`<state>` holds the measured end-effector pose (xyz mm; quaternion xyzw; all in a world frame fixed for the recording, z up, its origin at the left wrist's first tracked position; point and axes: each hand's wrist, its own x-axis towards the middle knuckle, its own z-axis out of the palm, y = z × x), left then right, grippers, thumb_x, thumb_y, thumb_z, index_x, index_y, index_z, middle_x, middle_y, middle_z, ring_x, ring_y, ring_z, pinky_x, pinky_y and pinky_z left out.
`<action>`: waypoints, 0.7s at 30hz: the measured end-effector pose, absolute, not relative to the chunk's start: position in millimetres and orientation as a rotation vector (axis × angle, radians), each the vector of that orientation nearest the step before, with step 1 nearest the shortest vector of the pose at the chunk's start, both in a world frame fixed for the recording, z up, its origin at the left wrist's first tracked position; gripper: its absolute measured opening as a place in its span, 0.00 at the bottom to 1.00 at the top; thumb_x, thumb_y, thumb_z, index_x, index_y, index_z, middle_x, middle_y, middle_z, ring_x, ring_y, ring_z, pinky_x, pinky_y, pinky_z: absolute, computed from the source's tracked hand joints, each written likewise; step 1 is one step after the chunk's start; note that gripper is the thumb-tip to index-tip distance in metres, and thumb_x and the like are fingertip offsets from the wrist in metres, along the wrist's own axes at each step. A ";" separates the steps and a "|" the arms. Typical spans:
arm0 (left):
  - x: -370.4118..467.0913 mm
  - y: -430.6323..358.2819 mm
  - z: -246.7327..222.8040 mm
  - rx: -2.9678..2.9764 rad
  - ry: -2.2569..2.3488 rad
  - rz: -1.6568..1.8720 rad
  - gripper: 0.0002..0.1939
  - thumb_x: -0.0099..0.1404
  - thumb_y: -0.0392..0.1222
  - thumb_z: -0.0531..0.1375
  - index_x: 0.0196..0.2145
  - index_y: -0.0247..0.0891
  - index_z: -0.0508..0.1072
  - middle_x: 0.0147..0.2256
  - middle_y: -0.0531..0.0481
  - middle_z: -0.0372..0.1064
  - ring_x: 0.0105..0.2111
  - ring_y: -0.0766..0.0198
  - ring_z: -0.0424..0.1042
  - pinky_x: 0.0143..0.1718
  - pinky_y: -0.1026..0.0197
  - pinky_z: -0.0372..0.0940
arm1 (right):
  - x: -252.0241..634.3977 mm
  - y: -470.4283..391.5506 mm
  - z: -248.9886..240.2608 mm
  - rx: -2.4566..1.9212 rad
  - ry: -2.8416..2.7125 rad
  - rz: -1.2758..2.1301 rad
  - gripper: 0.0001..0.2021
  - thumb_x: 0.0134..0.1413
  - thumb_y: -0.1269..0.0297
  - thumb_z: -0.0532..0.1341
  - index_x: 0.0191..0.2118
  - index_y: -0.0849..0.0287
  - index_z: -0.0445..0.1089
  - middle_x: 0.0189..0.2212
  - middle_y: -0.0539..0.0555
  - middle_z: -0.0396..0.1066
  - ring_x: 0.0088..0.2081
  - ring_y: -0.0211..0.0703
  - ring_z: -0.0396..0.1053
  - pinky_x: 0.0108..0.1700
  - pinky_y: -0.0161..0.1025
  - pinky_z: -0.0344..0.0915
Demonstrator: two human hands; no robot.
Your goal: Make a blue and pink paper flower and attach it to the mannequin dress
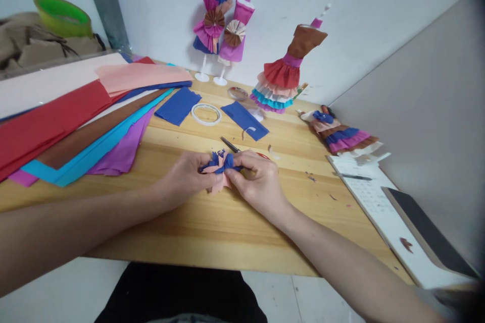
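Pale wood tabletop (pixel 182 234) spans the head view beneath a whitish wall (pixel 159 15). Near the frame's centre, the left hand (pixel 188 175) and right hand (pixel 258 176) both pinch a blue and pink paper piece (pixel 220 167) between thumb and fingers. Scissors (pixel 229 144) lie just beyond it; coloured paper sheets (pixel 71 118) fill the left, and three dressed mannequins stand upper centre.

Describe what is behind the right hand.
Behind the right hand, the dark blades of the scissors and a bit of red handle show. The stretch between is covered, so whether anything else lies there cannot be seen.
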<state>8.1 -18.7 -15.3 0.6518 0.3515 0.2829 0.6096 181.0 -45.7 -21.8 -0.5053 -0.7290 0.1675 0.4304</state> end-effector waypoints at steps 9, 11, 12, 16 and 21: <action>8.3 -19.5 -17.8 1.568 0.805 0.646 0.15 0.59 0.38 0.55 0.17 0.35 0.68 0.18 0.52 0.67 0.22 0.69 0.65 0.28 0.66 0.59 | 179.5 -43.7 -30.4 -1.310 -1.590 0.764 0.06 0.44 0.68 0.60 0.21 0.58 0.67 0.21 0.49 0.69 0.24 0.37 0.64 0.27 0.36 0.61; 7.7 -19.5 -18.5 1.574 0.812 0.636 0.15 0.60 0.38 0.55 0.17 0.35 0.68 0.19 0.52 0.68 0.22 0.69 0.66 0.27 0.66 0.59 | 179.5 -43.4 -30.4 -1.318 -1.554 0.810 0.06 0.43 0.67 0.61 0.20 0.58 0.67 0.20 0.48 0.67 0.23 0.36 0.62 0.25 0.35 0.59; 7.5 -19.4 -18.9 1.572 0.808 0.631 0.15 0.60 0.38 0.55 0.17 0.34 0.68 0.19 0.52 0.68 0.22 0.69 0.66 0.27 0.67 0.59 | 179.6 -43.4 -30.1 -1.325 -1.549 0.813 0.06 0.43 0.67 0.61 0.20 0.58 0.66 0.19 0.48 0.66 0.22 0.35 0.61 0.25 0.34 0.58; 7.8 -19.3 -19.1 1.550 0.805 0.621 0.14 0.61 0.36 0.55 0.18 0.34 0.69 0.20 0.52 0.68 0.21 0.70 0.65 0.26 0.67 0.59 | 180.4 -44.0 -27.9 -1.353 -1.593 0.762 0.07 0.44 0.67 0.60 0.19 0.59 0.67 0.19 0.48 0.65 0.22 0.34 0.59 0.24 0.34 0.56; 9.8 -18.8 -16.8 1.534 0.810 0.601 0.14 0.61 0.38 0.56 0.20 0.33 0.70 0.19 0.52 0.68 0.20 0.71 0.65 0.26 0.68 0.60 | 181.3 -43.7 -24.7 -1.368 -1.687 0.680 0.07 0.45 0.70 0.58 0.19 0.59 0.66 0.18 0.48 0.65 0.22 0.35 0.61 0.25 0.35 0.58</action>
